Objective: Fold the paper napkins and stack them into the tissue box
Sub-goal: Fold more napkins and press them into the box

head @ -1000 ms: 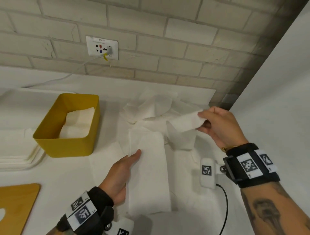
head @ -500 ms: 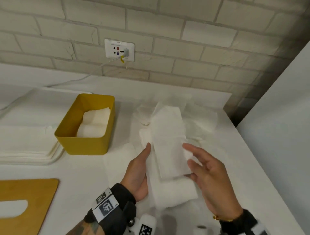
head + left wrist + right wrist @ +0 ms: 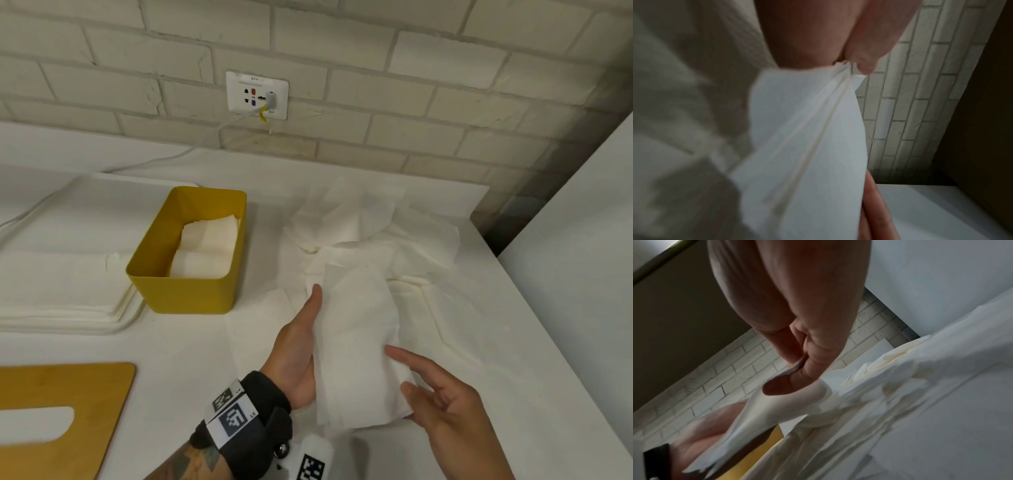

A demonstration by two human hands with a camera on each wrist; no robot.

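A folded white napkin [image 3: 356,342] is held a little above the table between both hands. My left hand [image 3: 301,342] grips its left edge, thumb lying along the top and fingers hidden underneath; the left wrist view shows the pinch on the napkin [image 3: 807,146]. My right hand [image 3: 421,387] pinches the near right corner between thumb and fingers, as the right wrist view shows on the napkin [image 3: 756,415]. The yellow tissue box [image 3: 186,294] stands to the left with folded napkins [image 3: 205,246] inside. A loose napkin pile [image 3: 359,222] lies behind the hands.
A wooden lid with a slot [image 3: 85,411] lies at the lower left. A flat stack of white sheets [image 3: 61,291] sits left of the box. A wall socket with a cable [image 3: 257,96] is on the brick wall. A white panel [image 3: 582,274] bounds the table's right side.
My right hand brought the napkin's far end from the pile toward me, doubling the napkin over. Both hands now hold the folded piece near me.
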